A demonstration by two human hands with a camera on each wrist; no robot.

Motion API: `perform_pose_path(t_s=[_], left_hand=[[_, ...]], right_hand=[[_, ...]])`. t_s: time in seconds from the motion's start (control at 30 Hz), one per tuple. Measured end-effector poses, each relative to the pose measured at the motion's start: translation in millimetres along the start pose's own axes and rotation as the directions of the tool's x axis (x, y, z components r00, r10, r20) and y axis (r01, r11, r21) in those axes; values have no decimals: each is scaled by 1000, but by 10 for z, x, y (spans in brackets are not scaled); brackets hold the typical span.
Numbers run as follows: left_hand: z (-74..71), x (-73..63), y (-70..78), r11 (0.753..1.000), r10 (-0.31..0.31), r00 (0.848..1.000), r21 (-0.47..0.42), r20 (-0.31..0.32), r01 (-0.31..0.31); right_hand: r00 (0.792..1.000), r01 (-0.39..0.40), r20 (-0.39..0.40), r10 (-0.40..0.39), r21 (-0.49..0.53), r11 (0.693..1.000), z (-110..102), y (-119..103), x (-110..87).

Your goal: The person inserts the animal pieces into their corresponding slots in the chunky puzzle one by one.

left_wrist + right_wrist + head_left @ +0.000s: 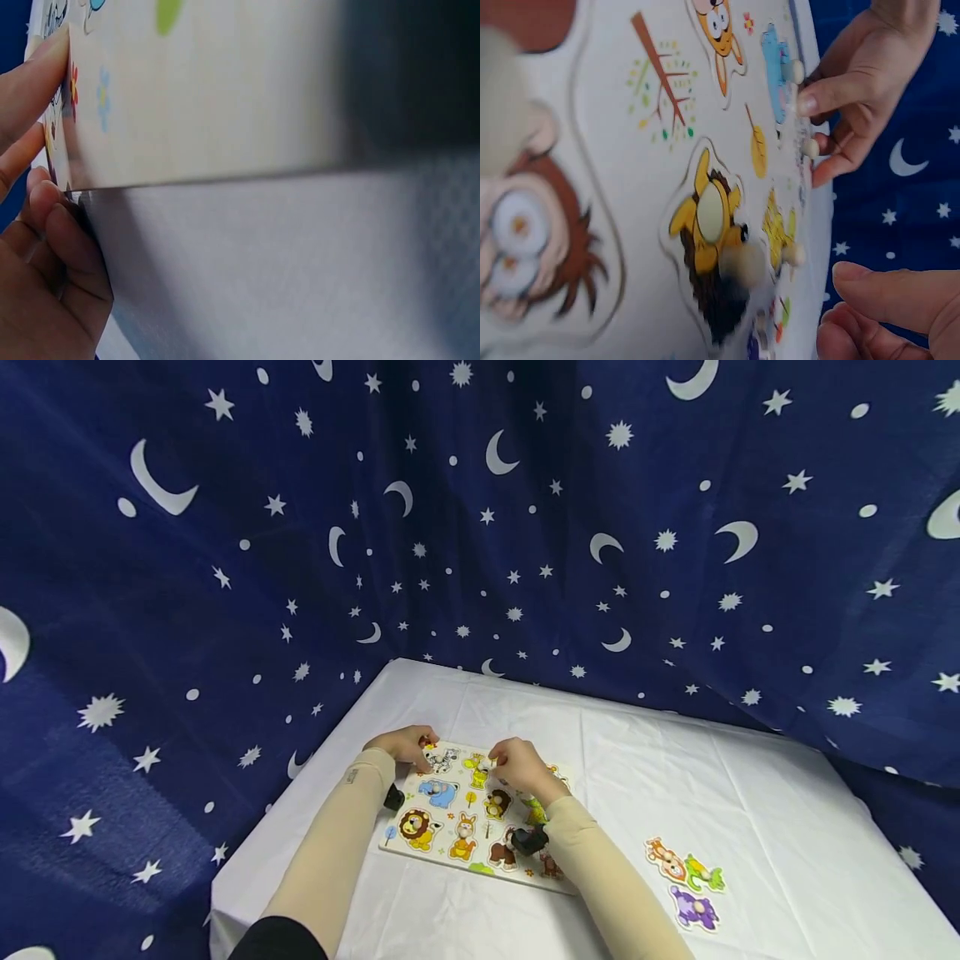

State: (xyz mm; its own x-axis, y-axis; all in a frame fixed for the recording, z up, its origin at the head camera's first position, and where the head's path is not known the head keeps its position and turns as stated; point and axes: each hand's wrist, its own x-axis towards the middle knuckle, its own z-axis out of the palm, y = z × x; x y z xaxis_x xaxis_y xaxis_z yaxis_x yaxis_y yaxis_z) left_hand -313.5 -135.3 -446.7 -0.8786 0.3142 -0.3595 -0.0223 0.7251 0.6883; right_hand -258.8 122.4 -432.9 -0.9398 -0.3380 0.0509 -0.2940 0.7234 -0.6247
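Note:
A wooden animal puzzle board (202, 112) lies on the table. At its far left corner my left hand (403, 745) grips the edge, thumb on the face and other fingers curled at the rim, close to the zebra piece (441, 761). My right hand (523, 768) hovers over the far middle of the board, beside the giraffe piece (476, 768). In the right wrist view its thumb (885, 292) and loosely bent fingers stand apart from the giraffe's knob (795, 254), and nothing shows between them. The hedgehog piece (709, 240) sits in its recess.
Three loose pieces lie to the right of the board: an orange-brown animal (664, 857), a green crocodile (705, 875) and a purple animal (693, 909). Lion (417, 828), blue hippo (437, 792) and kangaroo (462, 837) pieces are on the board. A starry blue curtain (450, 510) surrounds the white-covered table (637, 768).

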Motion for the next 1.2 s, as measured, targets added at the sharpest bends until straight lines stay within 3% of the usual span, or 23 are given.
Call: perform_pose_path(t_s=[0.23, 0.37, 0.7, 0.97, 1.2], left_hand=[[-10, 27, 4, 1000, 7, 1000, 6, -5, -7], [-44, 39, 33, 1000, 21, 1000, 3, -11, -21], [-32, -25, 31, 1000, -21, 1000, -17, 15, 21], [2, 1, -10, 1000, -16, 1000, -16, 21, 16], [-56, 20, 9, 999, -9, 999, -50, 41, 11]], right_hand=[[1000, -3, -29, 4, 30, 1000, -165, 128, -211], [998, -20, -62, 19, -5, 1000, -267, 238, -296], [994, -52, -93, 50, -25, 998, -420, 564, -716], [977, -157, -151, 152, -22, 987, -640, 821, -1114], [949, -302, -94, 301, 1, 953, -945, 973, -1416]])
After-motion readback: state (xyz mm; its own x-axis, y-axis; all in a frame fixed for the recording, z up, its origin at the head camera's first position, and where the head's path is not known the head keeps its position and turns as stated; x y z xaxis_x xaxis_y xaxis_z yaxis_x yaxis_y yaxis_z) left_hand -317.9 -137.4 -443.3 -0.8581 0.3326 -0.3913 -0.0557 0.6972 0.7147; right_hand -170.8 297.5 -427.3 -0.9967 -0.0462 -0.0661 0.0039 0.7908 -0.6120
